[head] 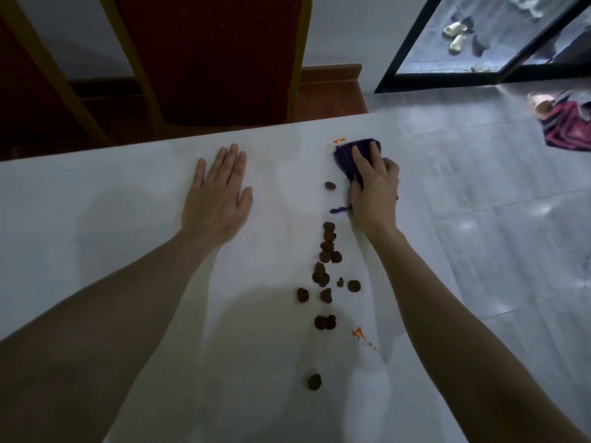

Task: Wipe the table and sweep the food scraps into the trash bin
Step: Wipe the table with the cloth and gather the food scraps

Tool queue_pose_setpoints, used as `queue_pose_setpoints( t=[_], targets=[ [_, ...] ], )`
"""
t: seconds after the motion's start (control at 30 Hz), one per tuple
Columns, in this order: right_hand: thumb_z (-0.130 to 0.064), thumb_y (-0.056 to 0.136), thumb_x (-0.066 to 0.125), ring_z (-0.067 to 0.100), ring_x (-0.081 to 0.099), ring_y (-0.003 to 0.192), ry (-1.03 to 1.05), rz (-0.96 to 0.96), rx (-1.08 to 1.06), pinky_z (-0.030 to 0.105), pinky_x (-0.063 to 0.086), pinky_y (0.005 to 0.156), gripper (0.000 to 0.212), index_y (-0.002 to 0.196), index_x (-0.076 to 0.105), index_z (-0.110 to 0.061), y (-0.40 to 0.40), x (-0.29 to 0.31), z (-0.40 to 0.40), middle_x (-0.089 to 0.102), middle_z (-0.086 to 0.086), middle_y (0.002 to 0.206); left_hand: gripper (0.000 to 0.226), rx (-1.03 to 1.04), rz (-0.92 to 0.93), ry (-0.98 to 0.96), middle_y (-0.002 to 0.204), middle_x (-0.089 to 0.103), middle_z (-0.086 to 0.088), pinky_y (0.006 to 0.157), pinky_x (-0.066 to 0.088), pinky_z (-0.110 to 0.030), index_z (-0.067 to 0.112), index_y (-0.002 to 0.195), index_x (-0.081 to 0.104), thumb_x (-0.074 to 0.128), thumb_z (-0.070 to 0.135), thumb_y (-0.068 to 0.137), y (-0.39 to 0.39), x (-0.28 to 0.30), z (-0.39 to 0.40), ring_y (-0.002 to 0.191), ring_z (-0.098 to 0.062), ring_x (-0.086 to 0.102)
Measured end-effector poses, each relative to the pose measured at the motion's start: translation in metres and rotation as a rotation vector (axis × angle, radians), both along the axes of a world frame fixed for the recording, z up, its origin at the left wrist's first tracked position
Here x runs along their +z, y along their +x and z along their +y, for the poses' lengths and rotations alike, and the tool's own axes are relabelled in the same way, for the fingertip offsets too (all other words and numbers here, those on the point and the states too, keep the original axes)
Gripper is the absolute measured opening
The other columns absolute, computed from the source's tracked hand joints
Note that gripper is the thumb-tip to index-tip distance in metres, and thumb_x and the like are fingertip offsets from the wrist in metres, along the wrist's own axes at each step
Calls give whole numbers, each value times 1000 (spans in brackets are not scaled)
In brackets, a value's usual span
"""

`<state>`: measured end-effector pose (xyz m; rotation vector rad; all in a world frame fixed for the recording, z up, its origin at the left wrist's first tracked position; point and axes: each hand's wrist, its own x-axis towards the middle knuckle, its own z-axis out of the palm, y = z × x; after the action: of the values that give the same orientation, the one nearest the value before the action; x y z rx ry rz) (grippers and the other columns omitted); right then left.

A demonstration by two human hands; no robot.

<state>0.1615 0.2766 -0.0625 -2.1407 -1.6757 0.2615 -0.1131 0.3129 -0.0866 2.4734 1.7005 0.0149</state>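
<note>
A white-covered table (112, 225) fills the view. Several brown food scraps (327, 251) lie in a rough line running from the table's middle toward me, with one piece (330, 186) apart near the cloth. My right hand (374, 190) presses a purple cloth (355, 155) flat on the table near its far right corner; a purple strand sticks out from under the palm. My left hand (220, 190) rests flat on the table, fingers spread, holding nothing. No trash bin is in view.
Red chairs with yellow frames (208, 59) stand behind the table's far edge. Grey floor tiles (511, 235) lie to the right. A pile of clothes (566, 126) lies on the floor at far right. A glass door (479, 36) shows shoes beyond.
</note>
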Motion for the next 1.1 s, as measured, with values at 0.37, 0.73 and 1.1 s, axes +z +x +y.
queue_pose_setpoints(
  t=[0.37, 0.73, 1.1],
  targets=[
    [-4, 95, 47, 34, 33, 133, 31, -48, -106, 46, 36, 111, 52, 145, 45, -16, 51, -5, 15, 35, 9, 156, 69, 5, -13, 9, 166, -1, -3, 124, 2, -46, 15, 158, 2, 6, 48, 98, 0, -2, 1, 153, -17, -3],
    [-9, 90, 55, 36, 44, 124, 6, -53, 506, 43, 39, 104, 50, 139, 55, -18, 24, -3, 36, 42, 8, 152, 68, -5, -5, 11, 166, 1, -4, 124, 3, -45, 14, 158, 3, 7, 47, 99, -1, -4, 0, 153, -17, -2],
    [-11, 88, 50, 29, 44, 127, -11, 55, 742, 45, 40, 105, 47, 133, 60, -18, -2, 0, -91, 45, 2, 150, 64, -7, -10, -31, 167, -1, -4, 124, -3, -44, 14, 158, 2, 20, 39, 102, -1, -1, 2, 153, -18, -2]
  ],
)
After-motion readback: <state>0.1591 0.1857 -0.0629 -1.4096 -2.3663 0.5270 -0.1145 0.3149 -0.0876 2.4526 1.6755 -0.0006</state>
